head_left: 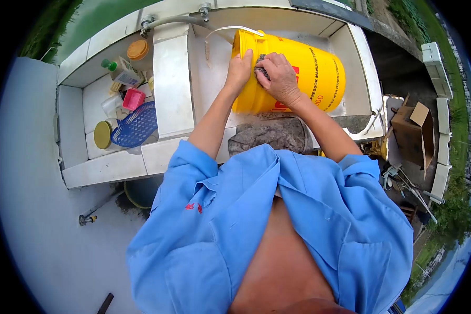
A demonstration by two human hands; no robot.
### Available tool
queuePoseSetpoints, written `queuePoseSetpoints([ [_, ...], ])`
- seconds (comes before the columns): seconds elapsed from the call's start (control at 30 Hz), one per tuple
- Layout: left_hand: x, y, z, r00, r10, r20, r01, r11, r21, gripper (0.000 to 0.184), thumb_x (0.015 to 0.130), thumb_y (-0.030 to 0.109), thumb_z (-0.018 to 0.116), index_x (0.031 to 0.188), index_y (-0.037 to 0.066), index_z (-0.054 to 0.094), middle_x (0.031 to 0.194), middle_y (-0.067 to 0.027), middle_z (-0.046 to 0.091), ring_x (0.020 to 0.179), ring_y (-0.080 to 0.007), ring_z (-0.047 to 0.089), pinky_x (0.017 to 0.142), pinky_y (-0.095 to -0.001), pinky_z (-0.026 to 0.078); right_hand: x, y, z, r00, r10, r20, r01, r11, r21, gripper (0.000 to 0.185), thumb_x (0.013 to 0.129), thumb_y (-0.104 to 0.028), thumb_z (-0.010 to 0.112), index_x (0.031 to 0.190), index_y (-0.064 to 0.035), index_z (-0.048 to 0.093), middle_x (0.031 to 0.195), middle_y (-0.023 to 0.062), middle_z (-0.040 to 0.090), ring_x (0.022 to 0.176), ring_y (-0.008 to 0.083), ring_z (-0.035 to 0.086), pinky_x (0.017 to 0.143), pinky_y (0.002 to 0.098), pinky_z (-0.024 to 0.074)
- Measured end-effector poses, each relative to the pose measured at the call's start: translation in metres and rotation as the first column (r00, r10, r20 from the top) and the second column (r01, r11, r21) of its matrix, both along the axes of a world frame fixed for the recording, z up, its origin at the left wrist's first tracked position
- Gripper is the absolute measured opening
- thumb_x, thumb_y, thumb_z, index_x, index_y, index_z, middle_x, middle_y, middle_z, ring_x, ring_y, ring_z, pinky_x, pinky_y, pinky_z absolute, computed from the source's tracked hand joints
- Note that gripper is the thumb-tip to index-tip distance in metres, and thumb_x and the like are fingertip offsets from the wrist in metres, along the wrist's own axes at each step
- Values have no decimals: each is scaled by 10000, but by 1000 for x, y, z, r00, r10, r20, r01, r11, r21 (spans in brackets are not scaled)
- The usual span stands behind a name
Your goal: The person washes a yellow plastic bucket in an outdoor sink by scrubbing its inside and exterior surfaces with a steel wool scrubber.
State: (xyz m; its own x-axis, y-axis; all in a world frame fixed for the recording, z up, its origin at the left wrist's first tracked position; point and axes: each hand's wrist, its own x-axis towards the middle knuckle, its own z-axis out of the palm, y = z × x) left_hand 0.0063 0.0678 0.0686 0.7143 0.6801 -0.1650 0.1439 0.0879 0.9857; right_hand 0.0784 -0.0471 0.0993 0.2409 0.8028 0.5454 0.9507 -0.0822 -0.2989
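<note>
A yellow bucket (319, 73) with black and red lettering lies on its side in the tiled sink (363, 68), its mouth toward the left. My left hand (239, 72) grips the bucket's rim. A dark grey scouring pad (261, 64) is pinched in my right hand (279, 77) and pressed against the bucket's side near the rim. The white bucket handle (230, 29) arches out over the left of the sink. Between my body and the bucket, a wet grey-brown cloth (269, 137) hangs over the sink's front edge.
In the left basin are a blue basket (136, 125), a pink container (134, 98), a green-capped bottle (121, 72) and jars with orange (137, 50) and gold lids (102, 135). A tap (147, 25) with a hose stands behind. At right sits a cardboard box (412, 131).
</note>
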Motion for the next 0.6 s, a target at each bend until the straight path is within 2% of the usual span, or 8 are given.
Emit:
queuePoseSetpoints([
  [0.13, 6, -12, -31, 991, 26, 135, -41, 993, 110, 356, 896, 298, 455, 954, -37, 560, 849, -92, 613, 768, -135, 554, 688, -286, 442, 43, 33, 7, 994, -106, -20, 103, 987, -122, 135, 722, -180, 593, 780, -59, 577, 835, 109, 541, 796, 285, 534, 696, 381, 466],
  [0.2, 4, -16, -22, 978, 120, 172, -148, 976, 158, 326, 874, 258, 462, 885, -52, 564, 810, -218, 610, 765, -334, 596, 678, -379, 452, 74, 65, 7, 966, -233, -112, 200, 948, -248, 153, 730, -193, 586, 784, -50, 583, 828, 112, 546, 802, 293, 537, 711, 378, 464],
  [0.23, 4, -14, -18, 978, 125, 166, -152, 975, 162, 326, 874, 258, 462, 885, -52, 564, 810, -218, 610, 765, -334, 596, 678, -379, 452, 77, 69, 6, 966, -228, -119, 193, 950, -246, 153, 730, -193, 586, 784, -50, 583, 828, 112, 546, 802, 293, 537, 711, 378, 464],
  [0.3, 2, -18, -11, 985, 173, -20, -157, 931, 331, 327, 875, 256, 458, 882, -55, 560, 829, -243, 603, 772, -378, 586, 675, -406, 452, 75, 65, 1, 946, -222, -235, 161, 953, -255, 144, 729, -188, 588, 773, -52, 573, 814, 115, 541, 788, 296, 535, 695, 380, 462],
  [0.4, 7, -19, -11, 976, 216, 34, -215, 917, 336, 322, 874, 254, 459, 885, -54, 556, 830, -251, 599, 772, -409, 572, 677, -429, 451, 28, 11, -9, 990, -49, -132, 52, 999, 15, 121, 692, -115, 624, 719, -62, 518, 789, 104, 517, 775, 280, 518, 680, 360, 441],
  [0.47, 10, -16, -8, 982, 190, 4, -181, 927, 328, 317, 874, 247, 456, 895, -53, 556, 833, -250, 599, 776, -405, 572, 683, -431, 449, 2, -22, -15, 992, -22, -122, 23, 1000, 12, 127, 681, -91, 641, 734, -70, 527, 793, 97, 506, 777, 268, 511, 690, 344, 436],
  [0.53, 9, -14, -8, 985, 171, -11, -158, 929, 336, 313, 874, 241, 453, 904, -53, 555, 835, -249, 599, 780, -402, 572, 690, -432, 447, 1, -40, -18, 986, 109, -123, -108, 994, 21, 138, 682, -92, 649, 774, -72, 549, 801, 97, 503, 782, 262, 512, 694, 338, 438],
  [0.6, 1, -18, -13, 992, 119, 42, -126, 939, 320, 301, 873, 230, 448, 917, -50, 549, 851, -248, 598, 800, -392, 573, 702, -426, 445, 19, -31, -12, 988, 55, -141, -48, 998, 49, 167, 694, -94, 651, 827, -61, 556, 799, 103, 513, 787, 267, 518, 696, 338, 442],
])
